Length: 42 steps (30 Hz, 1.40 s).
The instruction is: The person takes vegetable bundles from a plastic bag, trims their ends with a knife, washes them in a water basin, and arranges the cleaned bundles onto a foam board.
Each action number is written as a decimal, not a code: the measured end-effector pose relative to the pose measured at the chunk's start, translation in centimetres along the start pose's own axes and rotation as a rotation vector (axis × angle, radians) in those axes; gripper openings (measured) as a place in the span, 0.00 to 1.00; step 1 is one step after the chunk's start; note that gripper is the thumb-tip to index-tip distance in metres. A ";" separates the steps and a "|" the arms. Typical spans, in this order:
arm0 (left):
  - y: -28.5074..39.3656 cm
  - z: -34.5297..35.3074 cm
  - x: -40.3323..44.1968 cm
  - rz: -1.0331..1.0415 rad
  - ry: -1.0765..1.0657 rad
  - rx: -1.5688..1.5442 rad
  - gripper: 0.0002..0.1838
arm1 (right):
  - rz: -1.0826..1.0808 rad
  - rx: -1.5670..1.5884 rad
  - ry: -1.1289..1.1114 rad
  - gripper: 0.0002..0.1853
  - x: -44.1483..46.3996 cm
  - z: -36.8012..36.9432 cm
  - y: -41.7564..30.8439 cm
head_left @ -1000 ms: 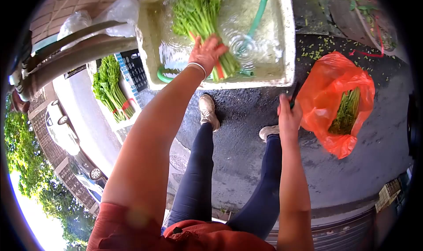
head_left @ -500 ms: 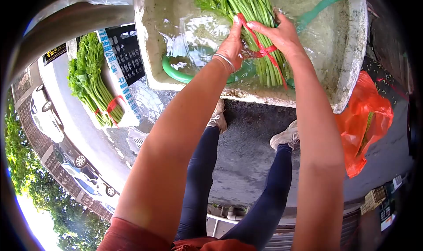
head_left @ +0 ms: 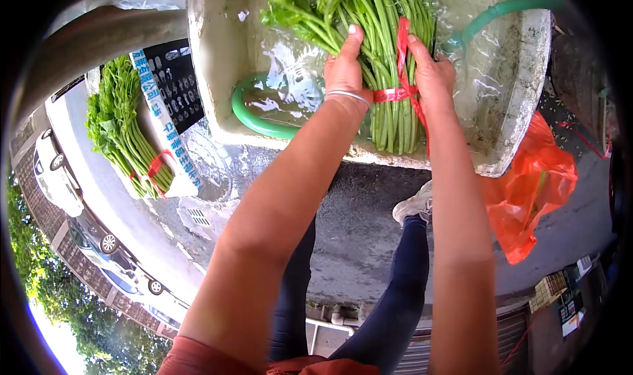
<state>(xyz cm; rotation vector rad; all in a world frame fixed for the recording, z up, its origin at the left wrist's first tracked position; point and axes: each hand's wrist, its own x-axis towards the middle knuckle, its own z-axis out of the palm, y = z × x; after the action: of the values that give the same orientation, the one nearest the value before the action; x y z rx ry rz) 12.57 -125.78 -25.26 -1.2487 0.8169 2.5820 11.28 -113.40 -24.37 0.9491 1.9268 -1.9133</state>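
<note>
A bunch of leafy green stalks that looks like celery (head_left: 391, 128) sits in the water of a worn, whitish basin (head_left: 201, 65). A red plastic strip (head_left: 393, 95) is tied around its stalks, with a loose end lying up along the bunch. My left hand (head_left: 345, 68) grips the left side, thumb on top of the stalks. On the opposite side, my right hand (head_left: 433, 75) is closed around the bunch, its thumb by the red strip. The undersides of both hands' grip are hidden by the stalks.
A green hose (head_left: 247, 111) curves through the basin. To the left, another tied bunch of greens (head_left: 128, 121) lies beside a black crate (head_left: 173, 78). An orange-red plastic bag (head_left: 534, 184) is on the ground at right. Parked cars (head_left: 56, 171) line the far left.
Both hands have brought the bunch slightly lower in view, and its stalks now stand more upright. The left hand has shifted up and left of the tie. The whole view has moved a little.
</note>
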 end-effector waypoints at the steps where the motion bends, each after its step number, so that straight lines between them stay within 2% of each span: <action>1: -0.3 -0.4 0.4 -0.002 0.001 -0.005 0.35 | 0.000 -0.005 0.000 0.37 0.2 0.1 0.6; 3: -0.1 0.2 0.1 -0.036 0.175 0.119 0.40 | -0.076 0.079 0.100 0.38 1.6 0.2 3.1; 4: 0.1 0.9 0.1 -0.079 0.355 0.234 0.47 | -0.078 0.073 0.103 0.38 2.5 0.3 4.1; 6: -0.3 0.4 1.8 -0.047 0.384 0.334 0.50 | 0.016 -0.139 0.250 0.38 4.6 1.0 5.8; 7: -0.6 0.1 2.8 -0.013 0.408 0.438 0.52 | 0.033 0.099 0.181 0.37 5.6 1.1 6.4; 9: -0.5 -0.5 4.4 -0.070 0.404 0.459 0.54 | 0.115 0.583 0.070 0.36 6.7 1.7 6.2; 11: -1.1 -2.7 7.0 -0.168 0.222 0.462 0.45 | 0.114 -0.258 0.041 0.37 6.8 1.9 3.8; 12: -0.5 -1.5 4.9 -0.204 0.174 0.488 0.48 | 0.110 -0.674 0.017 0.37 6.9 2.1 3.6; 13: -0.3 -1.7 4.4 -0.228 0.137 0.580 0.46 | 0.120 -0.674 0.013 0.37 7.0 2.4 4.5; 15: -0.6 -3.1 4.0 -0.264 0.061 0.813 0.44 | 0.005 -0.727 0.311 0.33 6.7 3.6 5.3; 16: -0.6 -3.7 3.6 -0.288 0.014 0.906 0.42 | 0.175 -0.361 0.104 0.34 6.3 2.5 5.1; 17: -0.4 -3.9 3.4 -0.306 -0.038 0.983 0.41 | 0.180 -0.365 0.106 0.34 6.0 2.1 5.8; 18: -0.3 -4.0 3.2 -0.317 -0.091 1.044 0.41 | 0.049 -0.107 0.057 0.30 5.7 1.6 6.5; 20: -0.2 -3.7 2.7 -0.324 -0.156 1.079 0.39 | 0.120 0.260 -0.021 0.25 4.3 -0.2 5.6; 21: -0.6 -3.4 2.3 -0.305 -0.147 0.984 0.40 | 0.167 0.437 -0.050 0.22 3.2 -0.8 4.5; 23: -1.3 -2.8 1.3 -0.252 -0.122 0.707 0.41 | 0.290 0.063 -0.183 0.25 0.7 -2.6 3.0; 24: -0.8 -1.2 -0.1 -0.342 0.141 0.709 0.42 | 0.329 -0.063 -0.229 0.26 -0.4 -3.3 2.4; 25: -0.9 -1.0 -0.3 -0.347 0.138 0.706 0.42 | 0.336 -0.153 -0.312 0.24 -1.4 -3.6 1.8; 26: -0.9 -1.0 -0.3 -0.326 0.048 0.666 0.43 | 0.338 -0.241 -0.397 0.22 -2.0 -3.6 1.4; 27: -0.8 -1.0 -0.3 -0.301 -0.038 0.626 0.44 | 0.335 -0.241 -0.396 0.22 -2.3 -3.5 1.3; 28: -1.0 -0.7 -0.2 -0.315 0.084 0.600 0.40 | 0.300 -0.129 -0.422 0.21 -2.6 -3.2 1.4; 29: -0.8 -0.6 -0.3 -0.312 0.087 0.602 0.40 | 0.266 -0.015 -0.448 0.20 -2.8 -3.0 1.5; 31: -0.4 -0.3 -0.3 -0.255 0.042 0.628 0.40 | 0.266 0.012 -0.443 0.20 -3.1 -2.6 1.4; 32: -0.2 -0.6 0.2 -0.322 -0.019 0.481 0.41 | 0.268 0.023 -0.455 0.20 -3.2 -2.4 1.3; 33: -0.2 -1.0 0.3 -0.324 -0.020 0.483 0.41 | 0.269 0.033 -0.468 0.20 -3.4 -2.2 1.2; 35: 0.2 -1.0 0.6 -0.230 0.160 0.654 0.41 | 0.204 0.046 -0.437 0.20 -3.7 -1.5 1.4; 37: 0.8 -0.6 0.5 -0.219 0.104 0.643 0.43 | 0.178 -0.072 -0.397 0.20 -3.8 -1.2 1.3; 38: 1.0 -0.6 0.8 -0.217 0.143 0.698 0.38 | 0.167 -0.071 -0.401 0.20 -3.6 -0.9 1.2; 39: 1.0 -0.9 1.1 -0.216 0.184 0.753 0.34 | 0.268 -0.008 -0.370 0.21 -3.4 -0.6 1.1; 40: 0.6 -2.1 2.6 -0.253 0.226 0.782 0.35 | 0.373 0.054 -0.338 0.21 -3.4 -0.4 1.2; 42: 0.0 -2.7 3.9 -0.271 0.245 0.757 0.36 | 0.411 0.123 -0.296 0.22 -2.9 0.3 2.1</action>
<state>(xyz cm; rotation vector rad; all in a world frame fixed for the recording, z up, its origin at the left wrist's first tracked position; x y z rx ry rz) 11.90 -127.57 -29.60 -1.2970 1.3783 1.6602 14.67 -114.65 -24.25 0.9435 1.3429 -1.8191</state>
